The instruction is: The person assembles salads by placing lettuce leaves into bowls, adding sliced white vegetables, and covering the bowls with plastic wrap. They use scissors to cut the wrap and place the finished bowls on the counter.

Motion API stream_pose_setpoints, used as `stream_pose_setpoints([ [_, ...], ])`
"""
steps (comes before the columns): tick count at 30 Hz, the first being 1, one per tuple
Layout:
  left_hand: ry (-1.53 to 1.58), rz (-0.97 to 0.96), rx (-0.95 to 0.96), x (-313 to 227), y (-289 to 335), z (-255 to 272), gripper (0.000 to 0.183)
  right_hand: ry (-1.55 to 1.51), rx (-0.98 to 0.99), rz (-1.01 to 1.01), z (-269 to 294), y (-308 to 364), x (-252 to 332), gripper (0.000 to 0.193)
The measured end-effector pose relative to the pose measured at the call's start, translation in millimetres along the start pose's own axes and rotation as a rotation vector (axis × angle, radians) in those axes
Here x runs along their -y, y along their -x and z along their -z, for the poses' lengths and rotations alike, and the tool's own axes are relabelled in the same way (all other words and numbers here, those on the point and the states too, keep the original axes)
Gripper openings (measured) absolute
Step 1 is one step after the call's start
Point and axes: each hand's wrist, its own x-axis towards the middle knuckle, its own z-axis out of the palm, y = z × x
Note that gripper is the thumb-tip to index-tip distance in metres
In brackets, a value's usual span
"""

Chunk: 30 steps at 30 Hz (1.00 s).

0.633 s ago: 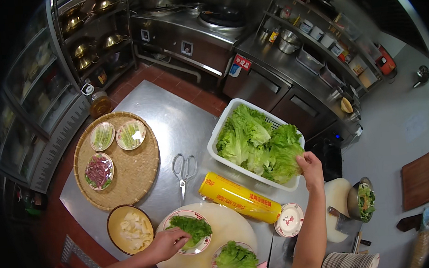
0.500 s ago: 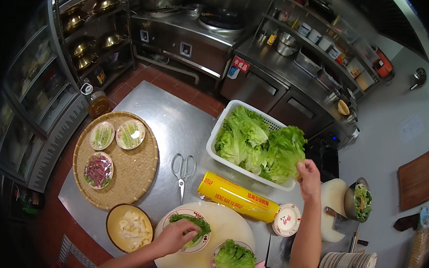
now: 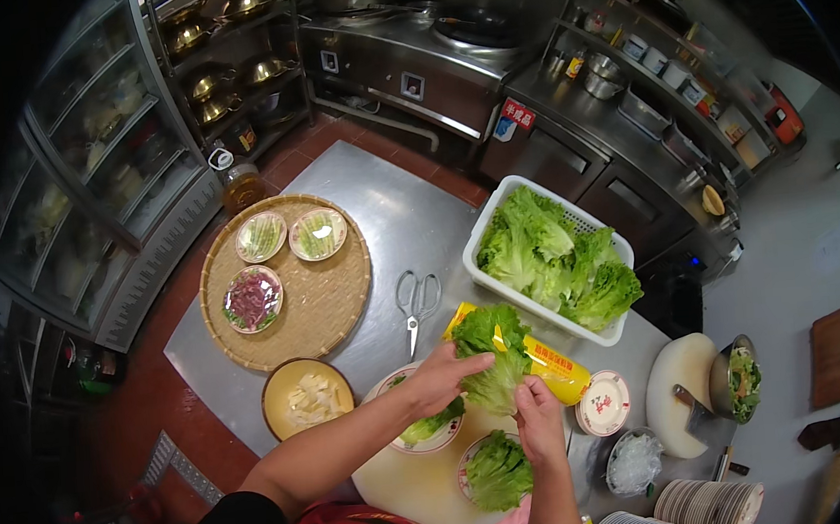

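Observation:
Between my hands, above the cutting board, is a green lettuce leaf (image 3: 493,354). My left hand (image 3: 444,375) pinches its left side, and my right hand (image 3: 538,411) grips its lower right end. Beneath my left hand, a plate (image 3: 390,386) with lettuce on it rests on the round cutting board (image 3: 407,492). A second plate of lettuce (image 3: 498,473) sits to the right, near my right wrist. The leaf covers part of a yellow roll of plastic wrap (image 3: 556,369). Beyond that roll stands a white basket (image 3: 484,275) heaped with lettuce.
Scissors (image 3: 414,311) lie on the steel table (image 3: 377,197). At left are a round woven tray (image 3: 331,312) with wrapped plates and a bowl (image 3: 272,409) of pale pieces. On the right are stacked small dishes (image 3: 602,403), a cleaver (image 3: 695,408) and a metal bowl of greens (image 3: 721,387).
My right hand has brought a lettuce leaf from the basket toward me. My left hand has risen from the plate and moved right to take hold of it. The view has shifted left.

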Motion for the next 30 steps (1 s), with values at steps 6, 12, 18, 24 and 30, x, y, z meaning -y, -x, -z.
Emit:
stream_pose_setpoints([
  [6,0.058,0.116,0.029,-1,33,34,0.042,-0.048,-0.031,-0.034,-7,7,-4,0.040],
  [12,0.018,0.164,0.038,-7,61,50,0.041,-0.049,0.403,-0.139,-33,14,-9,0.064],
  [18,-0.031,0.178,-0.097,-15,83,69,0.036,-0.011,0.254,-0.199,-38,23,-13,0.041],
  [24,-0.043,0.141,-0.138,-21,87,81,0.034,-0.089,0.263,-0.259,-20,32,-17,0.031],
  [30,-0.048,0.026,-0.057,-47,38,64,0.031,-0.476,0.041,-0.170,4,50,-24,0.035],
])
